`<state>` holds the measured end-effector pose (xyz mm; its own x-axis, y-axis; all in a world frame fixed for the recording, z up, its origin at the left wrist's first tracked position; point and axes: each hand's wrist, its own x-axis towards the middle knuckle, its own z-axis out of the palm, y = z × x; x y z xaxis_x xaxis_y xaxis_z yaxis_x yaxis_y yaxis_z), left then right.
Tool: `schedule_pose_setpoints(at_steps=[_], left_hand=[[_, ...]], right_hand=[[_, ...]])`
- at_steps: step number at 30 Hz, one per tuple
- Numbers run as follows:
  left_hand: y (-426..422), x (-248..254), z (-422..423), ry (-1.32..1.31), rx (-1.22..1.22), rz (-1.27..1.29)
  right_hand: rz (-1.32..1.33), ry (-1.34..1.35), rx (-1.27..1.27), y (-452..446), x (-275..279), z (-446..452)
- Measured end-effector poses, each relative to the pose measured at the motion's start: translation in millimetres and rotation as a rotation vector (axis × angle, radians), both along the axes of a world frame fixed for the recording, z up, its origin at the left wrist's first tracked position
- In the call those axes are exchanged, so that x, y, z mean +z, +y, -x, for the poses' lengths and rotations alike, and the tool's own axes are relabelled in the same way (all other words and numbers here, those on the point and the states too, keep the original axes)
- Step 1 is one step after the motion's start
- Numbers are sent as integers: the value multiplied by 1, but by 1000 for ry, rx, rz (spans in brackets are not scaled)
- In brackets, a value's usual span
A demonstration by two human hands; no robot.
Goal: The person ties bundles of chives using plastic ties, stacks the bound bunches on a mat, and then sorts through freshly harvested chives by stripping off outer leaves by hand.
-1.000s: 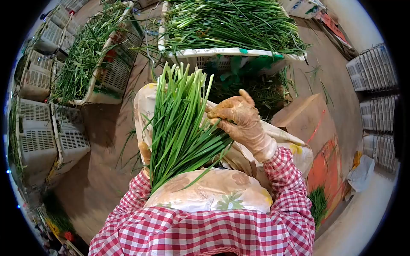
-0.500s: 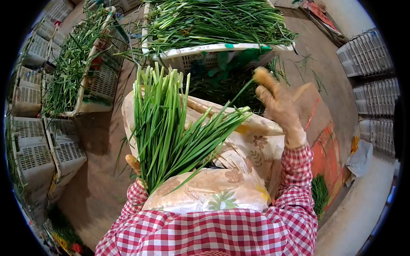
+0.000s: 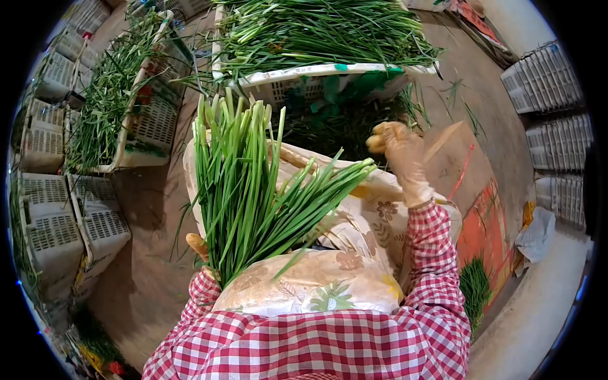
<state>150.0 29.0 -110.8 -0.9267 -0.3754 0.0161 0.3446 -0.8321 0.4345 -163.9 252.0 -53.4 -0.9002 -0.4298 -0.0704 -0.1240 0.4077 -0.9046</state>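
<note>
My left hand (image 3: 197,246) grips a bunch of garlic chives (image 3: 237,190) near its lower end, at my lap's left side. Most of that hand is hidden behind the leaves; a thumb shows. The pale cut ends point up and away from me, with a smaller part fanned out to the right. My right hand (image 3: 402,155) is raised to the right of the bunch, apart from it. Its fingers are curled closed, and what they hold, if anything, cannot be seen. A stained floral apron (image 3: 304,285) covers my lap beneath the chives.
Ahead stands a white crate (image 3: 278,92) heaped with chives. A second crate (image 3: 149,126) of loose leaves is at the left. Stacked crates (image 3: 54,221) line the left side, and more stacked crates (image 3: 544,79) stand right. A chive bundle (image 3: 474,288) lies beside my right sleeve.
My right hand has drawn down slightly, and its fingers have curled in. The thin blade it held by the fingertips no longer shows. My left hand and the bunch have barely moved.
</note>
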Motion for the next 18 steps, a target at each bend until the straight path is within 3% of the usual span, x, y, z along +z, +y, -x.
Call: schedule_pose_setpoints(at_steps=[2,3,5,7,9,11,13,15,16,18], left_hand=[[-1,2,1,-11,-4,-2],[-1,3,3,-17,-7,-4],[1,6,6,-21,-18,-7],[1,10,9,-21,-18,-14],[-1,11,9,-24,-8,-24],[-7,1,0,-25,5,-51],[-19,-32,-26,-71,8,-134],[-29,-41,-37,-99,6,-137],[-30,-31,-31,-138,27,-50],[-26,-12,-19,-176,50,35]], right_hand=[[-324,452,-1,1,-3,10],[-323,450,-3,-7,11,5],[1,3,541,-25,42,-11],[-415,166,767,-37,66,-17],[-257,259,732,-34,56,-20],[30,-129,416,-24,60,-13],[110,-26,109,-5,55,10],[-586,514,-121,19,56,41],[-586,517,-118,20,50,42],[-448,968,-147,10,47,31]])
